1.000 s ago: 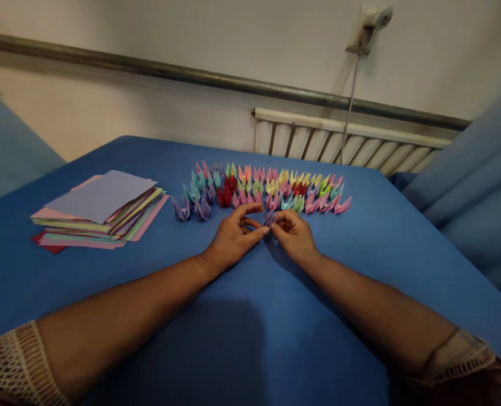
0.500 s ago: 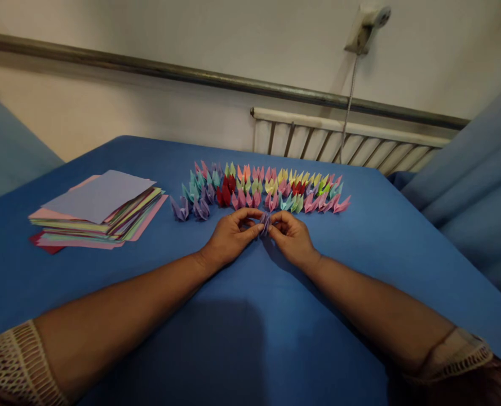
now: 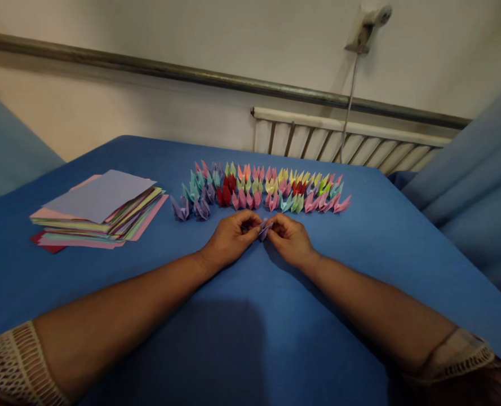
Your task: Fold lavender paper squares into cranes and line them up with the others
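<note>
A small purple origami crane [image 3: 264, 230] is pinched between my two hands, just above the blue cloth. My left hand [image 3: 234, 235] is closed on its left side, thumb and fingertips together. From the right, my right hand [image 3: 291, 237] grips it between thumb and fingers. My fingertips cover parts of the paper, so its full shape is hidden. Right beyond my hands stand rows of folded paper cranes [image 3: 247, 198] in pink, red, green, yellow, teal and purple. Two purple cranes [image 3: 201, 208] sit at the near left end of these rows.
On the left lies a stack of coloured paper sheets [image 3: 102, 197], a lilac sheet on top. Blue cloth [image 3: 182, 338] covers the table. Behind it are a wall rail [image 3: 191, 74], a radiator [image 3: 318, 138] and a hanging cord [image 3: 349, 113]. A blue curtain [image 3: 478, 186] hangs at right.
My hands have shifted slightly toward me. The purple crane has gone from upright and narrow to tilted and more spread out between my fingers.
</note>
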### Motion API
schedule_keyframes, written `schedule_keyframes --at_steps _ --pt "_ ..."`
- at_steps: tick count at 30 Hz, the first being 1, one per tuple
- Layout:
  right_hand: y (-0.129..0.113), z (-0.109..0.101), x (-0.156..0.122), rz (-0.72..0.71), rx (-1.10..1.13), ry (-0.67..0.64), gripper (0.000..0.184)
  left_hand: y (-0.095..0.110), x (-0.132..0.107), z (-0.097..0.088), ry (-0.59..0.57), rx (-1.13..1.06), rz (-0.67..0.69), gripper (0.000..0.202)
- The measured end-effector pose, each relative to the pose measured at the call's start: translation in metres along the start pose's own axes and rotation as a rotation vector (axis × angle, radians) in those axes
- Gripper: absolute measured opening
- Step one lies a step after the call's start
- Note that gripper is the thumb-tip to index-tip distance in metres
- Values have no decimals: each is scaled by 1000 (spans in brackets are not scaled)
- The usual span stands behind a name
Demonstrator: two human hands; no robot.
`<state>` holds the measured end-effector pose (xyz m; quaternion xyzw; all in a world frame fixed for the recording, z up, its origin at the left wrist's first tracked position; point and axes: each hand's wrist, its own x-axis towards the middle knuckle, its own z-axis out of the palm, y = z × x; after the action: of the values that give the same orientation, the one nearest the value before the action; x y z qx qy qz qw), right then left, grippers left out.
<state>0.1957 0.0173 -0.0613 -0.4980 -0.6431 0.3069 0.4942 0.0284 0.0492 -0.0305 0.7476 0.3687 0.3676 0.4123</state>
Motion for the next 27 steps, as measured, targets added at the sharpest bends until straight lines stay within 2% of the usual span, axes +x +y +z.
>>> schedule_keyframes --at_steps 7,11,17,22,25,27 --pt "-4 -4 2 56 -93 25 3 -4 1 -6 2 127 -26 7" --pt "-1 -5 3 76 -92 31 1 -2 0 -10 -54 209 -22 2" --pt "-2 -7 4 111 -147 30 2 0 -1 -14 -139 371 65 7" --pt "1 -4 2 67 -29 -45 2 -1 -2 -12 -155 309 139 8" --pt "4 -2 3 76 32 -34 4 1 -2 -11 -150 322 128 8" --pt "7 -1 4 114 81 5 5 2 -2 -11 -132 335 94 15"
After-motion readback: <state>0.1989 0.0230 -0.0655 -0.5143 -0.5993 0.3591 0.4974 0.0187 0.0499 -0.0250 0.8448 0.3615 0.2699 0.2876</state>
